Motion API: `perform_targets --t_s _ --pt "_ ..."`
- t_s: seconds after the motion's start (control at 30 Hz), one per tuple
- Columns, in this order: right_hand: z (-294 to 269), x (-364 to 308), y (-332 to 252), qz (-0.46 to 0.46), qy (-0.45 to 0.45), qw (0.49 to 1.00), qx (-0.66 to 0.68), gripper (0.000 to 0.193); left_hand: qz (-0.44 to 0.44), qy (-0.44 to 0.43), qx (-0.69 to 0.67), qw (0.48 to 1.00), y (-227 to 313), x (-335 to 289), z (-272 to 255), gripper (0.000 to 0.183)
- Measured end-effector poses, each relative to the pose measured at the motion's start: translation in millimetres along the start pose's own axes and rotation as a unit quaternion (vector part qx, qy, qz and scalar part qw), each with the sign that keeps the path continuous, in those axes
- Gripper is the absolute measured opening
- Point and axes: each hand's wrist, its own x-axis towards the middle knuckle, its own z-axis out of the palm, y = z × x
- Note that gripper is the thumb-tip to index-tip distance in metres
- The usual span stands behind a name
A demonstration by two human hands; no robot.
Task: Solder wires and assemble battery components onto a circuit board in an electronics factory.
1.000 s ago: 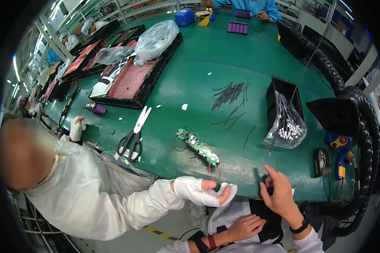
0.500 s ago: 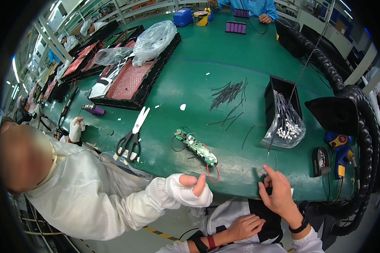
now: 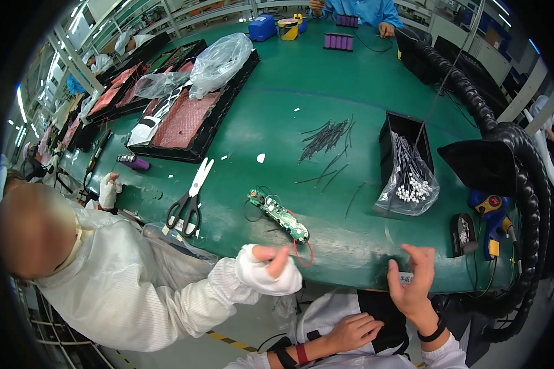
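Note:
My left hand (image 3: pixel 356 332) lies over my lap with its fingers loosely extended, holding nothing. My right hand (image 3: pixel 412 281) is raised at the table's near edge, thumb and index finger apart, with nothing visible between them. A white label (image 3: pixel 405 278) shows behind its fingers. Left of my hands, a co-worker's white-gloved hand (image 3: pixel 269 269) with bare fingertips hovers by the near edge. Just beyond that glove lies a green circuit board (image 3: pixel 280 216), long and narrow, with a red wire (image 3: pixel 311 257) looping from its near end.
Black-handled scissors (image 3: pixel 191 200) lie left of the board. Thin black wires (image 3: pixel 326 141) are spread mid-table. A black bin (image 3: pixel 406 132) holds white-tipped cables. A blue soldering-type tool (image 3: pixel 492 224) and black ribbed hose (image 3: pixel 529 203) stand right. Trays (image 3: pixel 221 117) sit far left.
My right hand has shifted slightly right and its fingers point more upright. The co-worker's gloved hand has moved a little left. My left hand stays on my lap.

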Motion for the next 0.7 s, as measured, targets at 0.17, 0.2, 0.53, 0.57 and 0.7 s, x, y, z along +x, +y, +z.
perform_targets --t_s 0.17,0.2,0.53,0.57,0.7 --pt "-13.7 14.6 1.3 0.061 -0.005 0.997 -0.053 0.041 0.071 0.037 0.023 0.997 26.0 40.7 -36.0 0.026" --pt "-12.6 18.0 2.6 0.031 -0.049 0.996 -0.061 0.034 0.103 0.073 0.047 0.991 28.9 53.0 -47.4 0.03" --pt "-51.3 6.3 8.1 -0.087 -0.074 0.993 0.015 0.009 0.099 -0.049 0.27 0.957 23.2 155.4 -101.7 0.021" --pt "-52.5 -0.4 12.7 -0.095 -0.062 0.994 0.012 0.011 0.118 -0.056 0.291 0.948 21.1 154.4 -100.5 0.015" --pt "-79.2 -28.7 23.2 -0.093 -0.038 0.995 -0.006 0.013 0.093 -0.074 0.304 0.945 12.1 152.0 -85.2 0.017"
